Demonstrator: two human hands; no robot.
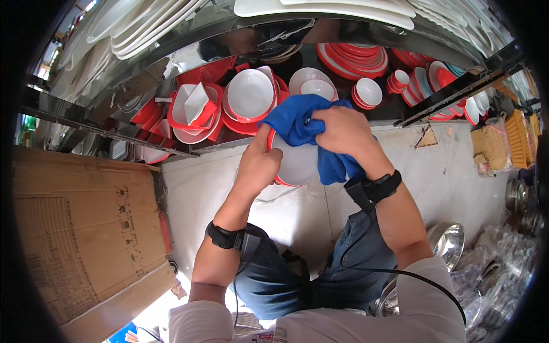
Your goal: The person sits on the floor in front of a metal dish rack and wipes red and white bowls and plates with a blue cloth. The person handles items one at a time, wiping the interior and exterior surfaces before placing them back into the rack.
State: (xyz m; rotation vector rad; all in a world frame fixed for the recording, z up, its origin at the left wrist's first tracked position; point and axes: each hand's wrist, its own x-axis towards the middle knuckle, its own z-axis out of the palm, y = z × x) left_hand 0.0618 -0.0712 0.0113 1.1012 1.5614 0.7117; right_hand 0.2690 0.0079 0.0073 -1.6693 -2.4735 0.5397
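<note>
Dish (294, 163), white inside, red rim, held up in front of the shelf (307, 58), over the pale floor (197, 200). Left hand (260, 163) grips its left edge, thumb over the inside. Right hand (345, 131) clenched on a bunched blue cloth (297, 117); cloth covers the dish's upper part, one end hanging down its right side. Shelf behind: red-and-white bowls, a square bowl (201, 107) left, stacked plates (357, 63) and cups (398, 80) right. Above, white platters (326, 8). Carton (86, 228) at left; metal bowl (449, 243) on the right, near clear plastic wrap (492, 268).
</note>
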